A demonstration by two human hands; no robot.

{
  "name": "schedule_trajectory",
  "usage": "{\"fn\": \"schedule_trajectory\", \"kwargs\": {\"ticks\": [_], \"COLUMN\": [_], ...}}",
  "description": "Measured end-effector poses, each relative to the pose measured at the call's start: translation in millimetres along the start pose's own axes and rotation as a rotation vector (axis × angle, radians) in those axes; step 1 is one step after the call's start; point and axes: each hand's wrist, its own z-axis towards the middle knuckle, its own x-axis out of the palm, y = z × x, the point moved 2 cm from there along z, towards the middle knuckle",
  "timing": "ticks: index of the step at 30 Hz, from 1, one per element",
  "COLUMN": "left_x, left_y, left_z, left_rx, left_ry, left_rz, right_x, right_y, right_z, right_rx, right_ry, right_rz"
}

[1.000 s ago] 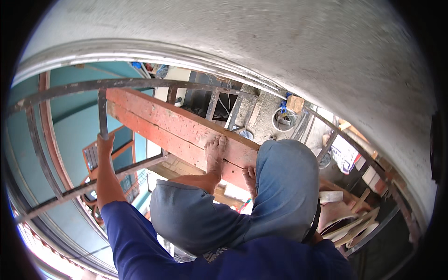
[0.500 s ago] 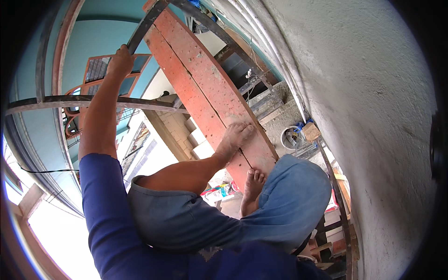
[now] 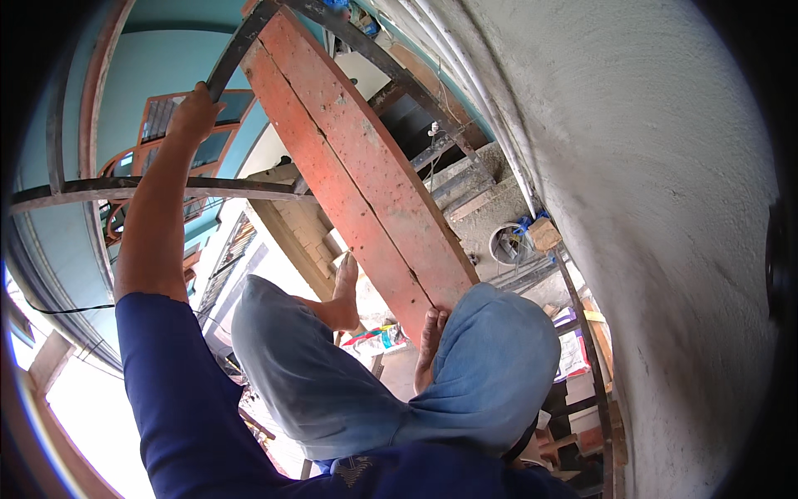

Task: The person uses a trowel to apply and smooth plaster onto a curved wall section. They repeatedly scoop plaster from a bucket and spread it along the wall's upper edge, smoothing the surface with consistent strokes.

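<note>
My left hand [image 3: 195, 114] is closed around a dark metal bar [image 3: 238, 50] of the scaffold frame at the upper left, with the arm stretched forward. Just right of it runs a pair of reddish, worn planks [image 3: 363, 179] laid side by side, with a dark gap between them. At the planks' near end, the toes of one bare foot [image 3: 427, 343] touch the wood. The other bare foot [image 3: 343, 293] hangs off the planks' left edge, its knee bent. My right hand is out of the picture.
A rough white wall [image 3: 657, 183] rises along the right. A dark crossbar [image 3: 158, 190] spans the left. Far below, beyond the planks' right edge, lie a bucket [image 3: 504, 244], a wood block [image 3: 544, 234] and concrete steps [image 3: 478, 190]. A window [image 3: 187, 133] shows at upper left.
One foot has lifted off the planks and swung left past their edge. My left hand keeps its hold on the bar. The view has shifted slightly.
</note>
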Motion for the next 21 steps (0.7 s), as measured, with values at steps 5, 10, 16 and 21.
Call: {"fn": "schedule_trajectory", "kwargs": {"ticks": [5,10,16,21], "left_x": [-13,-8,-6,-6], "left_y": [-9,-4,0,2], "left_z": [-8,-9,-8,-7], "left_rx": [0.010,0.053,0.070,0.063], "left_ry": [-0.032,-0.023,-0.039,-0.032], "left_rz": [-0.028,-0.022,-0.037,-0.019], "right_x": [1,-3,-4,-5], "right_y": [0,-2,0,1], "right_z": [4,5,9,12], "right_rx": [0.012,0.028,0.057,0.072], "right_ry": [0.006,0.009,0.012,0.013], "right_rz": [0.021,0.038,0.061,0.082]}}
